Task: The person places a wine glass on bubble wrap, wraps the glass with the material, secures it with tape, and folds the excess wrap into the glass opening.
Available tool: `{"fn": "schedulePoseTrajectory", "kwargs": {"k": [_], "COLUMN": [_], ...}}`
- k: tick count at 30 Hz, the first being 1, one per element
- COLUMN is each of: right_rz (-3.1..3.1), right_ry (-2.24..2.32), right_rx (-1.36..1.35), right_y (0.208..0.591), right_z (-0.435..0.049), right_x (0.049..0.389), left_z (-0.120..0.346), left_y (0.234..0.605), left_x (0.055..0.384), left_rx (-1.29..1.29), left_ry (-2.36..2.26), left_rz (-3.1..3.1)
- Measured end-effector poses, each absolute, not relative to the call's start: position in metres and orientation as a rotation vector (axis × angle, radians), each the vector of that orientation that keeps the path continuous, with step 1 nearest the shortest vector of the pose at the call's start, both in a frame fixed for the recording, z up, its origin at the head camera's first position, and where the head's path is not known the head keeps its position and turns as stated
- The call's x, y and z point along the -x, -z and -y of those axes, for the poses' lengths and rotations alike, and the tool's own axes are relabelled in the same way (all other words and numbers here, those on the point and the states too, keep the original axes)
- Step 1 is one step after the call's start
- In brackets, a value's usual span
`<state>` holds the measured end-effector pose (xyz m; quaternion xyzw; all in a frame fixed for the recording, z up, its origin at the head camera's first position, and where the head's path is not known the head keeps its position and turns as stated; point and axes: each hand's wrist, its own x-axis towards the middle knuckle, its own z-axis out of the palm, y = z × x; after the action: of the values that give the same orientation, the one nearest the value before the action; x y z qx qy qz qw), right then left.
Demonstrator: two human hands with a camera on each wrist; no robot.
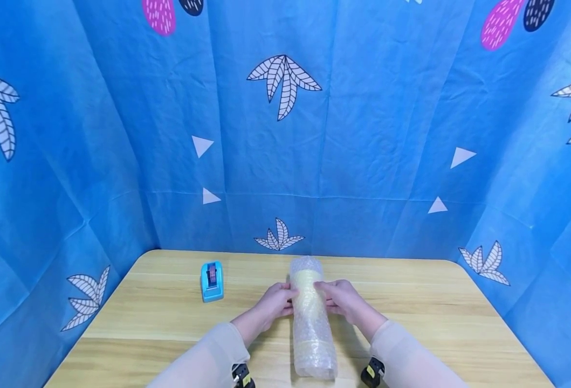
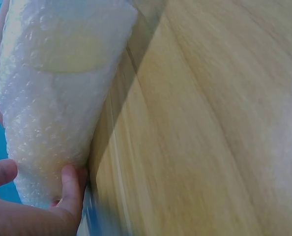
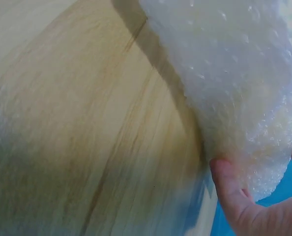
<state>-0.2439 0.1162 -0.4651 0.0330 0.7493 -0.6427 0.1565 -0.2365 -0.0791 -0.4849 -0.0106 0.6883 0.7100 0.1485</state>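
Note:
A long roll wrapped in bubble wrap lies lengthwise on the table, with a yellowish tint showing through its middle. My left hand grips its left side towards the far end, the thumb on top. On the opposite side my right hand holds it at about the same height, thumb also laid over the wrap. In the left wrist view, fingers press into the bubble wrap near its end. The right wrist view has a finger against the wrap's lower edge. What the wrap encloses is hidden.
A blue tape dispenser stands on the wooden table, left of the roll and towards the back. Blue patterned curtain hangs behind the table and along both sides.

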Motion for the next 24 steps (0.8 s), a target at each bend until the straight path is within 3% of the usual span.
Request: {"fn": "schedulePoseTrajectory", "kwargs": {"k": [24], "right_rz": [-2.172], "right_ry": [1.849], "right_rx": [-0.183], "right_y": [0.4690], "right_z": [-0.1179], "right_x": [0.2461], "left_z": [0.0779], "left_y": [0.4904], "left_x": [0.2386], "left_rx": [0.068], "left_ry": [-1.992], "left_rz": [-2.068]}}
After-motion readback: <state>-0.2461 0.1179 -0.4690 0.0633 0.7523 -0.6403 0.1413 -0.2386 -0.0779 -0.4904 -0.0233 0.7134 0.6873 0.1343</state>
